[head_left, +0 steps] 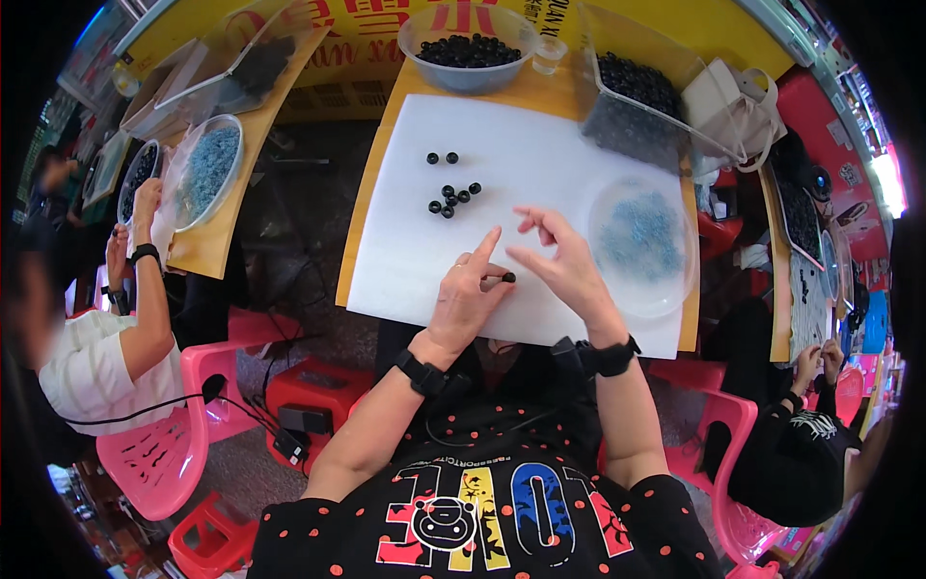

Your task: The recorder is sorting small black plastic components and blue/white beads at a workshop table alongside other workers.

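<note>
My left hand [465, 294] is over the near part of a white mat [400, 265], its index finger raised. A black round bead [508, 278] is pinched at its thumb tip. To its right, my right hand [564, 265] hovers with fingers spread and nothing visible between them. Beyond my left hand, several black beads [449, 200] sit in a loose cluster on the mat, and a pair of black beads [452, 158] lies farther back. Beside my right hand is a round translucent tray [606, 289] with small light-blue pieces [641, 236].
At the far edge stand a bowl of black beads [415, 63], a small clear cup [550, 56] and a clear bin of black beads [590, 116]. A pale bag [730, 101] hangs past the bin. Other people work at tables left [241, 183] and right [779, 289].
</note>
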The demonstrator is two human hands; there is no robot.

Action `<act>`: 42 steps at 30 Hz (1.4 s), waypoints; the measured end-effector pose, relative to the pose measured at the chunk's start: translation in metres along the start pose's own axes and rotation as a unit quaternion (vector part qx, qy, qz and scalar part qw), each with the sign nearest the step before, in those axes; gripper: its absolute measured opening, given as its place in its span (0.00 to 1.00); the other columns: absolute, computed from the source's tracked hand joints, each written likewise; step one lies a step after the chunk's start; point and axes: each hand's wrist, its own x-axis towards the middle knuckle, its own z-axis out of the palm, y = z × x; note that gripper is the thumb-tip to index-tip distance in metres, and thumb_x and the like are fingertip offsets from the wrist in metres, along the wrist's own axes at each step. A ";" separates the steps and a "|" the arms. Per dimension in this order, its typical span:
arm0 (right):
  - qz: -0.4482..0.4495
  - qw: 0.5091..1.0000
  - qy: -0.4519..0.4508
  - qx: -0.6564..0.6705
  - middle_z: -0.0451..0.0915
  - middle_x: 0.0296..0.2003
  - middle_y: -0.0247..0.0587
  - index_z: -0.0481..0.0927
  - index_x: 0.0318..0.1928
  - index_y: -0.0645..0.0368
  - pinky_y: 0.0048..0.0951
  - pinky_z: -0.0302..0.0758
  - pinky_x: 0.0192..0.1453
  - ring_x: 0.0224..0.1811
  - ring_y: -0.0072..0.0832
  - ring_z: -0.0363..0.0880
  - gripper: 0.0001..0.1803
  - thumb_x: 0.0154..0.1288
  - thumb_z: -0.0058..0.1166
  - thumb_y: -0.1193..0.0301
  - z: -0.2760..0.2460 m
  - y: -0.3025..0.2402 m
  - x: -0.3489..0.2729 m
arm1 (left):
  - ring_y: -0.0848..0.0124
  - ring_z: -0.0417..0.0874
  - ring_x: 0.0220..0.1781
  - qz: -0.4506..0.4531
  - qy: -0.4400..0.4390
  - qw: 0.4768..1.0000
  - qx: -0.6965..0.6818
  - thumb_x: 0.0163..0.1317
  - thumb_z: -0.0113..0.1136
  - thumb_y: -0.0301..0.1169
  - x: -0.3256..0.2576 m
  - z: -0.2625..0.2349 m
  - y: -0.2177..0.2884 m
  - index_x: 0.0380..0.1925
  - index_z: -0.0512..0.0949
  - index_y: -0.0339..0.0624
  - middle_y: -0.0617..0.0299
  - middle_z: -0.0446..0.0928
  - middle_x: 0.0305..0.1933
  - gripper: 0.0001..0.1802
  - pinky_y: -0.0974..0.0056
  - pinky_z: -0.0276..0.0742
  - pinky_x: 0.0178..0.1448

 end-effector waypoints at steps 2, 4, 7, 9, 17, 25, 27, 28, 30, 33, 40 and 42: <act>-0.045 0.994 0.069 0.078 0.76 0.48 0.37 0.76 0.61 0.59 0.29 0.71 0.53 0.46 0.27 0.69 0.27 0.65 0.64 0.62 0.027 0.003 0.016 | 0.61 0.82 0.41 -0.003 -0.001 1.000 -0.004 0.51 0.70 0.19 0.000 0.000 -0.001 0.75 0.60 0.46 0.59 0.84 0.37 0.49 0.59 0.81 0.45; -0.088 0.980 0.114 0.136 0.76 0.49 0.39 0.74 0.64 0.59 0.29 0.71 0.54 0.46 0.27 0.68 0.29 0.69 0.60 0.58 0.050 0.001 0.026 | 0.60 0.82 0.41 -0.036 -0.003 0.999 -0.020 0.52 0.69 0.19 0.002 0.002 0.003 0.70 0.65 0.43 0.56 0.82 0.37 0.43 0.58 0.80 0.45; -0.167 0.975 0.099 0.110 0.76 0.50 0.42 0.66 0.70 0.59 0.32 0.70 0.58 0.46 0.32 0.69 0.32 0.75 0.48 0.51 0.069 0.001 0.042 | 0.62 0.85 0.39 -0.045 0.005 0.999 -0.010 0.54 0.69 0.20 0.002 0.002 -0.001 0.59 0.73 0.40 0.54 0.82 0.38 0.30 0.60 0.81 0.45; -0.169 0.975 0.072 0.122 0.75 0.50 0.43 0.65 0.70 0.58 0.33 0.70 0.59 0.47 0.33 0.69 0.33 0.75 0.47 0.50 0.076 0.009 0.045 | 0.60 0.86 0.41 -0.059 0.006 0.998 -0.032 0.58 0.67 0.20 0.003 -0.002 0.002 0.47 0.76 0.36 0.51 0.82 0.40 0.17 0.61 0.80 0.47; -0.112 0.984 0.005 0.138 0.75 0.50 0.43 0.64 0.71 0.59 0.33 0.70 0.59 0.47 0.33 0.70 0.35 0.75 0.46 0.47 0.086 0.018 0.043 | 0.49 0.84 0.51 -0.012 -0.007 0.999 -0.041 0.57 0.62 0.17 -0.004 -0.002 -0.013 0.50 0.75 0.35 0.47 0.81 0.47 0.19 0.55 0.79 0.54; -0.091 0.946 0.171 0.259 0.78 0.48 0.42 0.74 0.63 0.62 0.28 0.70 0.58 0.47 0.28 0.72 0.23 0.77 0.46 0.61 0.053 0.010 0.038 | 0.77 0.86 0.39 -0.186 -0.013 0.963 -0.195 0.56 0.70 0.18 0.008 -0.016 0.005 0.76 0.55 0.39 0.58 0.86 0.37 0.49 0.70 0.80 0.53; -0.023 0.970 0.097 0.222 0.79 0.47 0.41 0.78 0.60 0.61 0.27 0.73 0.55 0.44 0.28 0.74 0.20 0.74 0.50 0.65 0.020 0.014 0.019 | 0.77 0.85 0.39 -0.240 0.015 0.919 -0.312 0.57 0.69 0.17 0.018 -0.025 0.005 0.75 0.55 0.35 0.59 0.86 0.37 0.47 0.71 0.79 0.52; 0.011 0.977 0.059 0.203 0.79 0.46 0.41 0.79 0.59 0.60 0.27 0.74 0.53 0.42 0.27 0.75 0.18 0.73 0.53 0.67 0.012 0.012 0.009 | 0.77 0.85 0.39 -0.266 0.029 0.890 -0.368 0.57 0.69 0.17 0.021 -0.030 0.005 0.74 0.56 0.33 0.59 0.86 0.37 0.46 0.71 0.79 0.51; -0.056 0.997 0.018 0.055 0.80 0.46 0.41 0.81 0.56 0.59 0.28 0.76 0.48 0.39 0.28 0.76 0.17 0.68 0.58 0.71 0.015 -0.009 -0.014 | 0.77 0.83 0.37 -0.291 0.021 0.846 -0.445 0.59 0.69 0.19 0.023 -0.034 0.001 0.74 0.54 0.27 0.59 0.86 0.36 0.46 0.72 0.78 0.48; -0.088 0.994 0.053 -0.045 0.81 0.44 0.40 0.84 0.53 0.57 0.28 0.78 0.43 0.36 0.27 0.78 0.20 0.59 0.67 0.76 0.027 -0.016 -0.032 | 0.78 0.81 0.36 -0.298 -0.018 0.826 -0.478 0.60 0.72 0.25 0.023 -0.034 0.010 0.73 0.52 0.24 0.60 0.86 0.34 0.48 0.71 0.75 0.48; -0.109 0.985 0.074 -0.109 0.85 0.37 0.44 0.85 0.47 0.60 0.29 0.79 0.42 0.35 0.30 0.83 0.13 0.62 0.66 0.72 -0.050 -0.050 -0.005 | 0.74 0.84 0.41 -0.285 -0.138 0.840 -0.441 0.68 0.63 0.27 0.060 -0.048 0.037 0.69 0.63 0.31 0.52 0.85 0.46 0.32 0.70 0.80 0.48; -0.121 0.972 0.152 -0.132 0.86 0.40 0.45 0.85 0.47 0.62 0.28 0.79 0.44 0.38 0.29 0.84 0.12 0.64 0.64 0.72 -0.103 -0.073 0.018 | 0.72 0.84 0.46 -0.266 -0.171 0.831 -0.457 0.72 0.59 0.30 0.092 -0.055 0.028 0.65 0.68 0.34 0.50 0.82 0.53 0.25 0.69 0.80 0.52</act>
